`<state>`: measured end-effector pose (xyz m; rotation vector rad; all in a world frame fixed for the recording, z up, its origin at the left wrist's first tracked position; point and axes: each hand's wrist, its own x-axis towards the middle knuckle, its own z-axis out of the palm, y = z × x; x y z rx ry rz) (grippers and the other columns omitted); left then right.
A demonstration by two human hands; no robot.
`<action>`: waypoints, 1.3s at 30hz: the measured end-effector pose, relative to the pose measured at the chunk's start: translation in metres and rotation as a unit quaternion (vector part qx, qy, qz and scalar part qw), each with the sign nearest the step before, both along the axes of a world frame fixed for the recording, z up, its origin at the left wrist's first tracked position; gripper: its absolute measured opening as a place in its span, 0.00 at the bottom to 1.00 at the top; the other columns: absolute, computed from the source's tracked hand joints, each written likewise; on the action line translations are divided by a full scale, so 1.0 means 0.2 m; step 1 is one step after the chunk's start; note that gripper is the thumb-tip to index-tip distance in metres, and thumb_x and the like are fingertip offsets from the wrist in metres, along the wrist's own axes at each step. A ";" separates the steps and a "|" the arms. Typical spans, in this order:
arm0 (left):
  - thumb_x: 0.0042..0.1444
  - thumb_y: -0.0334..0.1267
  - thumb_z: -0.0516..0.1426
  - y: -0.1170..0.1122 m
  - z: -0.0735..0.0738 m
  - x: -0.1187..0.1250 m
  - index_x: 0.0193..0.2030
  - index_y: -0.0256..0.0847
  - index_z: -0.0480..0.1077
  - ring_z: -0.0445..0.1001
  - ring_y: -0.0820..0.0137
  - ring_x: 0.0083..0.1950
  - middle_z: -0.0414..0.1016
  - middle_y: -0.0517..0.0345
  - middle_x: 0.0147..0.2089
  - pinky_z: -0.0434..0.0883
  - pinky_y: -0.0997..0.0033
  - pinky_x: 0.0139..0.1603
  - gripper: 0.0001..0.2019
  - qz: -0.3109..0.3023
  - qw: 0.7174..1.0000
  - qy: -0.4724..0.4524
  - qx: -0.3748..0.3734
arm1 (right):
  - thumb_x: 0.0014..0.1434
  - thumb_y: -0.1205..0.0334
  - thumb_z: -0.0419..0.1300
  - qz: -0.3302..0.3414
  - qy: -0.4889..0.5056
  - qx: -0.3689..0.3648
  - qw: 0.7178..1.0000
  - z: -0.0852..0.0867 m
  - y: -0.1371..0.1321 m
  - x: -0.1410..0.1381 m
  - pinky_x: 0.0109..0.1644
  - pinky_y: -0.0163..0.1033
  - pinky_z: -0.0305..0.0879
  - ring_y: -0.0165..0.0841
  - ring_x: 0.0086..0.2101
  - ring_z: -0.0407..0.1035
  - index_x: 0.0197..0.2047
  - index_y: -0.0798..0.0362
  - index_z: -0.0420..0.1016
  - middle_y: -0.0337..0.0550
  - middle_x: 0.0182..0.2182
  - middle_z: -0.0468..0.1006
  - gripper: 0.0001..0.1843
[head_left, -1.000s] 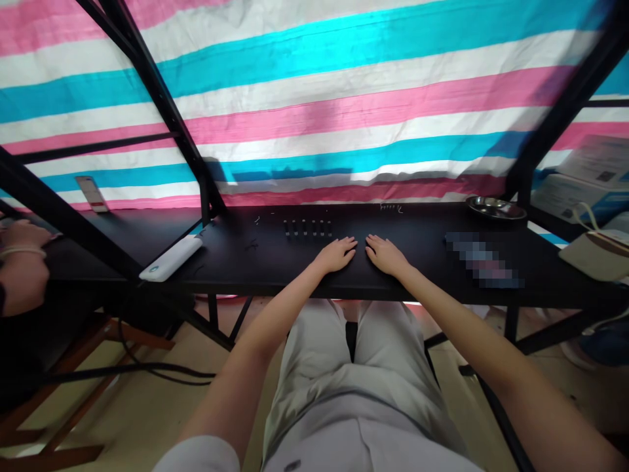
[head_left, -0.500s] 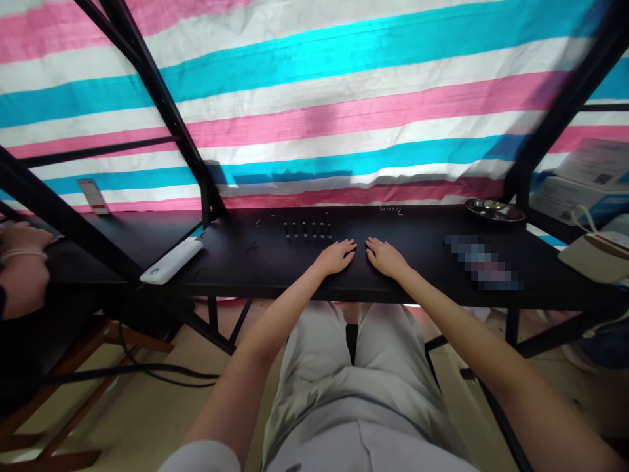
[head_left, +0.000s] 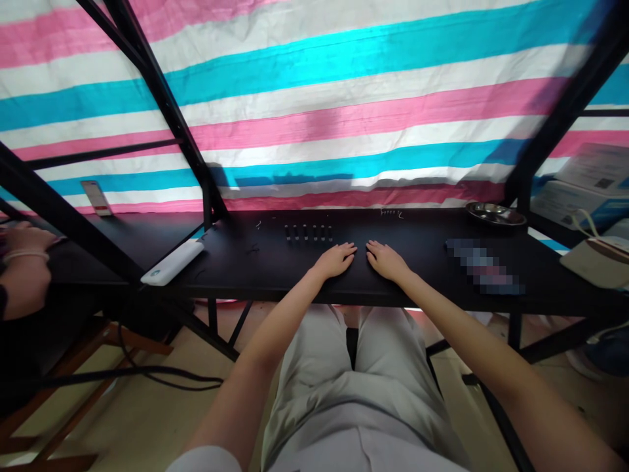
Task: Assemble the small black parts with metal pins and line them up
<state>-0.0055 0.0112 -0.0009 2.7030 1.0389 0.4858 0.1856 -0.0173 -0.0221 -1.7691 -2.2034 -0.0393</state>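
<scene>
Both of my hands lie flat on the black table (head_left: 236, 275), palms down and fingers stretched out. My left hand (head_left: 337, 259) rests near the table's middle, holding nothing. A short gap separates it from my right hand (head_left: 385, 259), which is likewise without anything in it. Just beyond my left hand stands a row of several small dark cylinders (head_left: 305, 233) with light bases; their kind is too small to tell. Behind my hands, small pale curly bits (head_left: 392, 213) lie along the far edge.
A white oblong device (head_left: 173, 262) lies at the table's left end. On the right are a shiny metal dish (head_left: 496, 214) and a blurred-out flat item (head_left: 484, 267). Black frame posts (head_left: 171, 124) rise at both sides. Another person's arm (head_left: 25, 275) shows at far left.
The view has shifted very slightly, so everything sits a little lower in the picture. My hands have stayed in place on the table.
</scene>
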 end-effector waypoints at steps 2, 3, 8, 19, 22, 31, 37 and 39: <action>0.60 0.38 0.46 0.00 0.00 -0.01 0.54 0.40 0.69 0.64 0.68 0.61 0.67 0.53 0.59 0.60 0.66 0.61 0.19 0.008 0.999 -0.032 0.003 | 0.63 0.60 0.44 0.012 0.015 -0.009 1.000 0.00 0.01 0.01 0.62 0.49 0.49 0.38 0.60 0.53 0.60 0.58 0.63 0.53 0.60 0.61 0.24; 0.60 0.40 0.46 -0.01 0.01 -0.02 0.50 0.41 0.71 0.68 0.67 0.57 0.71 0.54 0.55 0.63 0.67 0.58 0.17 0.030 0.998 -0.057 0.009 | 0.63 0.60 0.44 0.022 0.025 -0.016 0.999 -0.01 0.02 0.01 0.63 0.49 0.48 0.37 0.61 0.52 0.60 0.57 0.62 0.52 0.60 0.60 0.24; 0.62 0.45 0.43 0.00 0.04 -0.08 0.31 0.40 0.73 0.75 0.68 0.35 0.77 0.54 0.31 0.67 0.71 0.39 0.21 0.248 0.937 -0.242 0.051 | 0.63 0.55 0.47 0.059 0.082 -0.053 0.993 0.00 0.11 -0.03 0.64 0.54 0.42 0.36 0.62 0.50 0.61 0.50 0.61 0.47 0.62 0.58 0.24; 0.62 0.43 0.42 0.03 0.03 -0.10 0.28 0.40 0.69 0.71 0.71 0.32 0.73 0.57 0.26 0.65 0.72 0.38 0.19 0.266 0.904 -0.332 0.043 | 0.57 0.52 0.56 0.069 0.142 -0.050 0.986 0.05 0.39 -0.36 0.63 0.55 0.43 0.39 0.59 0.56 0.53 0.49 0.70 0.46 0.58 0.66 0.22; 0.62 0.43 0.42 0.03 0.03 -0.10 0.28 0.40 0.69 0.71 0.70 0.34 0.72 0.56 0.27 0.65 0.72 0.38 0.20 0.267 0.905 -0.330 0.039 | 0.55 0.54 0.58 0.058 0.153 -0.037 0.986 0.04 0.44 -0.39 0.62 0.51 0.48 0.39 0.57 0.59 0.51 0.51 0.72 0.46 0.55 0.69 0.21; 0.62 0.42 0.42 0.02 0.04 -0.10 0.27 0.40 0.68 0.70 0.71 0.32 0.72 0.57 0.27 0.65 0.72 0.36 0.20 0.258 0.913 -0.314 0.032 | 0.52 0.59 0.60 0.058 0.234 -0.023 0.970 0.05 0.41 -0.36 0.52 0.41 0.63 0.38 0.49 0.68 0.42 0.51 0.77 0.42 0.45 0.77 0.13; 0.60 0.43 0.49 0.02 0.03 -0.08 0.46 0.42 0.66 0.71 0.72 0.32 0.73 0.60 0.30 0.65 0.73 0.35 0.12 0.229 0.925 -0.302 -0.009 | 0.54 0.60 0.58 0.100 0.215 -0.012 0.971 0.06 0.26 -0.25 0.52 0.38 0.62 0.35 0.47 0.69 0.41 0.52 0.77 0.42 0.43 0.78 0.12; 0.58 0.43 0.51 0.02 0.03 -0.08 0.53 0.42 0.62 0.69 0.74 0.30 0.73 0.61 0.32 0.66 0.74 0.35 0.17 0.191 0.938 -0.290 -0.017 | 0.56 0.59 0.57 0.103 0.183 0.006 0.978 0.06 0.21 -0.22 0.50 0.38 0.62 0.35 0.45 0.70 0.43 0.53 0.76 0.44 0.44 0.77 0.13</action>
